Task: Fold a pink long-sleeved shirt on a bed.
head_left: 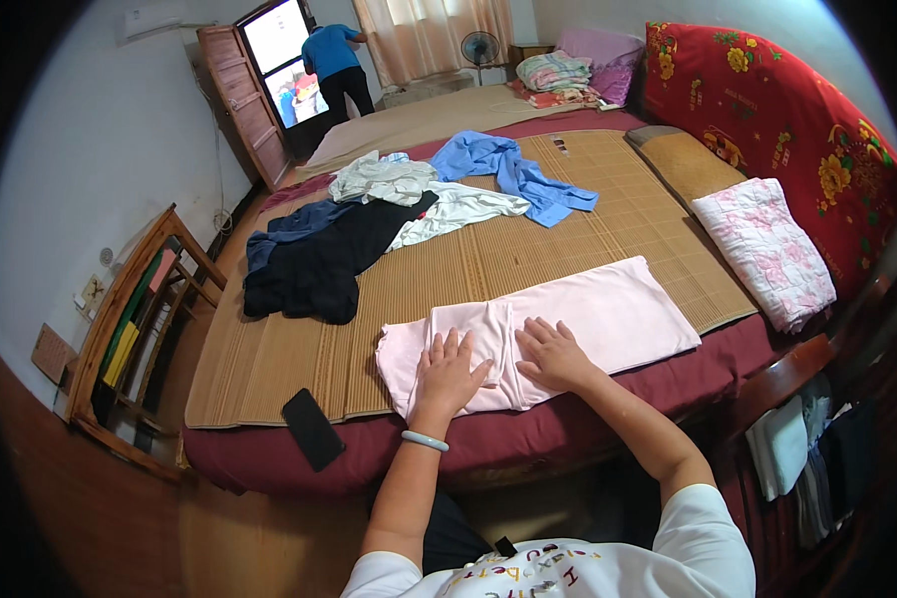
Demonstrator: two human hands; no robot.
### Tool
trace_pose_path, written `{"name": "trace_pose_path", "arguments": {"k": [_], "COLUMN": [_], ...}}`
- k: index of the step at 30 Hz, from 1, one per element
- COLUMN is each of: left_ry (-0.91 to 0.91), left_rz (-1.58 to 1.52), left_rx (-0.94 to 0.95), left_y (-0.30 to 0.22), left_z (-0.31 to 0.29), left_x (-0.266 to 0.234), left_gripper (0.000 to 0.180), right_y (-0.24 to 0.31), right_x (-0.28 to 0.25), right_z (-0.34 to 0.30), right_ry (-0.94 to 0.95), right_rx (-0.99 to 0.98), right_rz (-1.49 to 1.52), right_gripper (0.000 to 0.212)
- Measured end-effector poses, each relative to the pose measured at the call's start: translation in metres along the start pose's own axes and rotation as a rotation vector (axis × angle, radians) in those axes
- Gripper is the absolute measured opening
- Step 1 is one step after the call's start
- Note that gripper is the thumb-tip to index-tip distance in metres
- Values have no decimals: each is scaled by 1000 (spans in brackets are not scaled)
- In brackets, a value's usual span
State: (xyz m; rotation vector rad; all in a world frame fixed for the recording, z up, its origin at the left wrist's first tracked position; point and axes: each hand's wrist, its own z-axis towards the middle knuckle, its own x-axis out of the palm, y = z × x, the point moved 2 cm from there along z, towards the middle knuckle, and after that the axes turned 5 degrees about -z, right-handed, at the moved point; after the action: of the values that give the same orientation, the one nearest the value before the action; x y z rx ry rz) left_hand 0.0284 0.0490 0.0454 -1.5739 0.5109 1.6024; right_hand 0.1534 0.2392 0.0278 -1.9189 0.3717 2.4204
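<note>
A pale pink garment (608,314) lies stretched out near the bed's front edge, with a folded layer on top at its left part. My left hand (449,373) rests flat on that folded layer, fingers spread. Just to the right, my right hand (553,353) also presses flat on the pink cloth, its fingers apart. Neither hand grips anything. A pale bangle circles my left wrist. Whether the garment is a shirt or a dress I cannot tell.
Left of centre on the bamboo mat (658,219) is a heap with black clothing (314,254), white clothing (448,214) and a blue shirt (513,169). A black phone (312,429) lies at the front left edge. A folded pink-and-white quilt (765,249) sits right. Another person (337,70) stands by the doorway.
</note>
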Motion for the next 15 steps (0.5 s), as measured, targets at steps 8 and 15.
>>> {"name": "trace_pose_path", "arguments": {"k": [8,15], "left_ry": [27,93], "left_rz": [-23,-77], "left_rx": [12,-19], "left_y": [6,22], "left_z": [-1,-3], "left_x": [-3,-10], "left_gripper": [73,78], "right_y": [-53,-150], "right_x": [-7,-22], "right_z": [-3,-39], "right_ry": [-55,-144], "right_rx": [225,639], "right_rz": [-41,-142], "right_gripper": [65,66]}}
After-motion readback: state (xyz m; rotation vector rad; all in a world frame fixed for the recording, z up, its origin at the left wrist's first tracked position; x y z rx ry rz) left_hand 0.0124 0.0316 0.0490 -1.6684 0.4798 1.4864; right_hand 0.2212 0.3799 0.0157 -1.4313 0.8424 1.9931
